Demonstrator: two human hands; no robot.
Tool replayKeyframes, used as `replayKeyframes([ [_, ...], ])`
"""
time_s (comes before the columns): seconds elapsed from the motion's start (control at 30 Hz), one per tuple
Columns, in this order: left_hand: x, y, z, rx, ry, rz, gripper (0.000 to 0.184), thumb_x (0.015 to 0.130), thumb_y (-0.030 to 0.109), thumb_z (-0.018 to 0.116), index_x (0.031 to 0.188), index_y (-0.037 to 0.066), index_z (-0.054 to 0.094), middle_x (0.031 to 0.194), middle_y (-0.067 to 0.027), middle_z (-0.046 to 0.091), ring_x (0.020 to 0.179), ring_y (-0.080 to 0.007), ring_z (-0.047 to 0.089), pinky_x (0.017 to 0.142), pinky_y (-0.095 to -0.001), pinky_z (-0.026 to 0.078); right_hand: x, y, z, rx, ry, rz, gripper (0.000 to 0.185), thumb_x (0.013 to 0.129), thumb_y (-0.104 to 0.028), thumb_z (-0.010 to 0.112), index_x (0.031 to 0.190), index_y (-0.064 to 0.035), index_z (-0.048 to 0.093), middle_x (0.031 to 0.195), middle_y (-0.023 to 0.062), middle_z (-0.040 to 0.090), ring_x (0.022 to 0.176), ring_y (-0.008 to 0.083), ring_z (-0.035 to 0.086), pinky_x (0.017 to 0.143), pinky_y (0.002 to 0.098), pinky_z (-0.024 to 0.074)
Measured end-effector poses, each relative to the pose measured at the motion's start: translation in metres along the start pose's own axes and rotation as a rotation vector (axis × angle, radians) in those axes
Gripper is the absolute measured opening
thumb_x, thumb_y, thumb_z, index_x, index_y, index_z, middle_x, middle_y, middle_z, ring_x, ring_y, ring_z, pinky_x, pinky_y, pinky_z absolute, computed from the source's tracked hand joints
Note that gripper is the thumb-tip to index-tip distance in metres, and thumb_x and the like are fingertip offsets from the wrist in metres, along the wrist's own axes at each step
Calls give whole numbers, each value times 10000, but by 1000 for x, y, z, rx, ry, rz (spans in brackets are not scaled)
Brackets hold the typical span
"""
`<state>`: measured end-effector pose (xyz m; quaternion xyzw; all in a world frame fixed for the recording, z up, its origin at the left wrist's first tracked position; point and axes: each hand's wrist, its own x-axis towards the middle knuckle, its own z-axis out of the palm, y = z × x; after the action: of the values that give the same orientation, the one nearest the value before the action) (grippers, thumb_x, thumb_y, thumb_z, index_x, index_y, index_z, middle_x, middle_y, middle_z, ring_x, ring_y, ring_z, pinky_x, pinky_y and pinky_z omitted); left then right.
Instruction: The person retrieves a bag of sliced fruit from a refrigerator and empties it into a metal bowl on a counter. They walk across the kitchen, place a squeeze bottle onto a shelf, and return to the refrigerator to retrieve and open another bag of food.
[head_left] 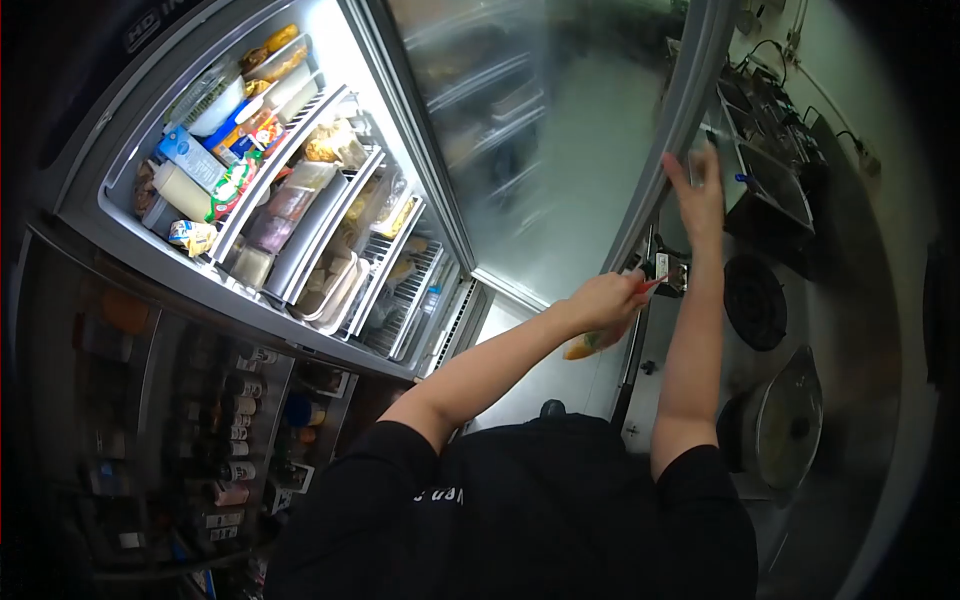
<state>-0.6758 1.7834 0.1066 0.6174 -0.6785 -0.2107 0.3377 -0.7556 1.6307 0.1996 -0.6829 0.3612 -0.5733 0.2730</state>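
Observation:
My left hand [605,298] is closed around a small plastic packet. Below the fingers hangs the packet's orange-yellow end [580,350], and a red part sticks out past the knuckles; its exact contents are hard to make out. Farther up, my right hand [697,195] is raised with thumb and fingers apart, at the outer edge of the glass fridge door [590,130]. Whether it touches the door edge I cannot tell. The door stands wide open, and the lit fridge [330,190] lies to the left.
Fridge shelves hold cartons, a blue-white carton [192,157], tubs, bags and stacked trays [335,290]. Lower left is a dark glass-front cabinet with bottles [240,405]. On the right, a counter has a burner [755,300], a lidded pot [788,420] and a dark fryer-like appliance [775,185].

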Motion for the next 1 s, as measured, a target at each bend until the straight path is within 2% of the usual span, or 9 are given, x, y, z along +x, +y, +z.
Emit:
replayKeyframes([
  [0.03,7,2,8,36,-64,18,290,906,353,515,958,69,483,762,-217,609,757,-421,593,662,-496,453,2,0,9,372,-220,176,479,759,-316,770,1062,-6,567,991,90,631,864,147,582,748,270,462],
  [0.23,44,-1,32,-14,-99,-125,280,904,295,517,1014,37,507,847,-233,622,855,-411,598,736,-478,465,-21,-27,-11,102,-407,2,607,698,-442,781,1045,-7,540,904,150,640,802,255,647,722,340,504],
  [0.3,58,-52,99,-38,47,18,262,909,300,515,974,47,497,838,-224,621,823,-411,599,703,-482,455,-43,-47,-15,77,-477,-89,626,694,-436,775,1065,-7,508,924,187,604,831,333,629,726,390,502],
  [0.4,60,-29,94,-547,129,-54,249,918,291,514,927,45,477,812,-224,615,764,-423,590,655,-484,440,-83,-48,7,154,-469,-380,867,703,-402,785,1271,64,326,1101,250,532,922,378,607,787,403,506],
  [0.47,68,-17,86,-72,142,-264,245,915,273,525,935,36,466,754,-230,599,715,-433,572,627,-481,431,-105,-57,23,312,-507,-566,970,739,-393,750,1375,83,192,1328,267,392,1136,421,501,926,416,455],
  [0.7,90,-50,54,-115,137,-312,222,890,261,560,905,39,567,750,-208,611,729,-400,587,656,-465,449,-138,-112,58,578,-709,-622,950,683,-305,773,1387,42,237,1345,230,347,1202,393,418,996,431,382],
  [0.8,101,-71,6,-142,114,-363,236,876,266,591,896,31,595,718,-183,609,697,-347,595,664,-424,459,-120,-110,76,632,-964,-703,798,696,-311,755,1343,-31,380,1284,205,425,1160,362,462,977,424,400],
  [0.9,113,-128,-31,-208,333,-349,230,866,252,610,944,36,624,719,-131,626,676,-244,598,669,-373,473,-85,-51,129,573,-871,-739,325,786,-262,675,1063,-98,633,1088,96,600,1068,280,538,909,385,441],
  [1.0,125,-198,-67,-852,565,-257,232,872,223,617,938,3,647,761,-47,645,673,-165,575,645,-312,471,1,15,151,344,-848,-235,133,852,-91,576,922,-28,669,845,80,674,789,186,637,726,302,499],
])
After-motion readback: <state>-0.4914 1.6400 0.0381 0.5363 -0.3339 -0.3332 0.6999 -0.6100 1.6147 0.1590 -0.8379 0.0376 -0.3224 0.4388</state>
